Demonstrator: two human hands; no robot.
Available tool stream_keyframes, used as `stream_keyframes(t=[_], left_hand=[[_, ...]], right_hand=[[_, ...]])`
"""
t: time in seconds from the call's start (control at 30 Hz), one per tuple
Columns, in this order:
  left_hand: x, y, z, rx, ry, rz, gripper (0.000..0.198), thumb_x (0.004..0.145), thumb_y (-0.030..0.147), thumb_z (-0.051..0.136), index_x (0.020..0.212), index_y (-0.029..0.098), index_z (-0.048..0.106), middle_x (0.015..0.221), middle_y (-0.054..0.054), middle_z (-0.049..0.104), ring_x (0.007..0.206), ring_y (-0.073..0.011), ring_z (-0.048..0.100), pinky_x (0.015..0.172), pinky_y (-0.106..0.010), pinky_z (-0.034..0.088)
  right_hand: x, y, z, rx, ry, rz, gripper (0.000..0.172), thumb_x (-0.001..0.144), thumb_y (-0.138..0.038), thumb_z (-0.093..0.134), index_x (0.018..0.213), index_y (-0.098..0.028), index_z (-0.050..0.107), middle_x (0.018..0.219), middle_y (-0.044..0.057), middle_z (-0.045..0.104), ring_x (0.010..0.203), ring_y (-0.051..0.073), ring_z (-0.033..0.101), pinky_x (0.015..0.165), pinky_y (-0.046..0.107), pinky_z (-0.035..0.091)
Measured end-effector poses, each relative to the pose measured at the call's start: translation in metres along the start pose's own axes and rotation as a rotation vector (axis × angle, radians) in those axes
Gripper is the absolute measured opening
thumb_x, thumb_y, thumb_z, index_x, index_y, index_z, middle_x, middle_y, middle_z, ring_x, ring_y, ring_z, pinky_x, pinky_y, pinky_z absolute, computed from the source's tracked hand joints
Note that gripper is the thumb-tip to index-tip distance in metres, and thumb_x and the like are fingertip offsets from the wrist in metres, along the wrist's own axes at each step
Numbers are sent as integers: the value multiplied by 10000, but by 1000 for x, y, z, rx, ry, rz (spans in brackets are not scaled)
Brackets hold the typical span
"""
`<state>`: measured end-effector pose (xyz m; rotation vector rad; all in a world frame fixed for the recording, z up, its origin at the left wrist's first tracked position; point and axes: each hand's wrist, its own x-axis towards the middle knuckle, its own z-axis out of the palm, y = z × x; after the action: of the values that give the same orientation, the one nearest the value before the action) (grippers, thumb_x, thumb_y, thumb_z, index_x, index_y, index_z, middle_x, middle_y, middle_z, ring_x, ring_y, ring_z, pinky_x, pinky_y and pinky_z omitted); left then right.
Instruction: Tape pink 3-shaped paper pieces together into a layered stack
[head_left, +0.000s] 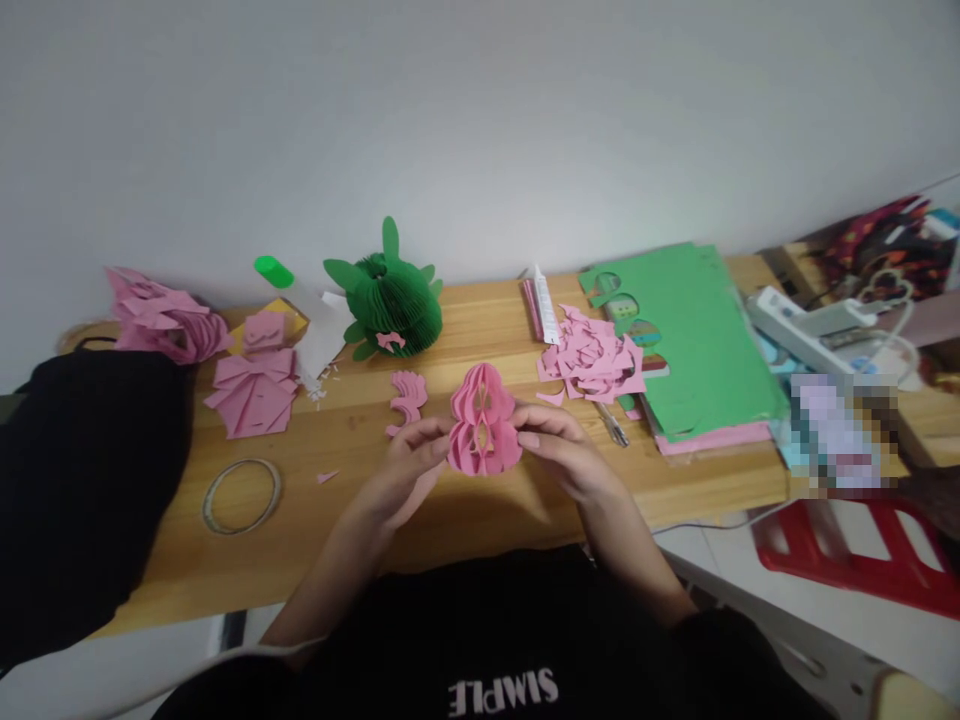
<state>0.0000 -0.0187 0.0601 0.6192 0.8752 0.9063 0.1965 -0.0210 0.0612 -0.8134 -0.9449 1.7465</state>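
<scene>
Left hand [405, 465] and right hand [562, 452] hold pink paper ornament [484, 425] between them, fingers clamped on its sides, low over counter [247, 570] middle. Tape ring [241, 495] to the left. Farther back: pink scraps [592, 360], green paper ball [390, 300], glue tube [545, 305].

Wooden table [480, 320]: green paper ball [390, 295] at the back, pink scrap pile [592, 360] beside a glue tube [545, 305] and stacked green sheets [690, 330] to the right. Tape ring [241, 495] lies front left, near folded pink pieces [255, 390].
</scene>
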Motion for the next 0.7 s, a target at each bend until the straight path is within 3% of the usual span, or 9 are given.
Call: stream_keyframes(t=[0.47, 0.7], left_hand=[[-2, -2, 0, -127, -25, -25, 399, 529, 503, 909, 717, 196, 736, 738, -1, 707, 693, -148, 628, 727, -310, 490], [-2, -6, -6, -107, -78, -29, 435, 584, 541, 869, 804, 186, 747, 739, -13, 686, 773, -198, 648, 790, -364, 465]], right_hand=[[1, 1, 4, 73, -4, 61, 182, 655, -419, 844, 756, -287, 771, 816, -15, 695, 801, 147, 608, 832, 304, 487], [0, 3, 1, 74, 15, 91, 207, 649, -411, 839, 771, -262, 763, 851, 4, 692, 819, 161, 606, 862, 331, 481]])
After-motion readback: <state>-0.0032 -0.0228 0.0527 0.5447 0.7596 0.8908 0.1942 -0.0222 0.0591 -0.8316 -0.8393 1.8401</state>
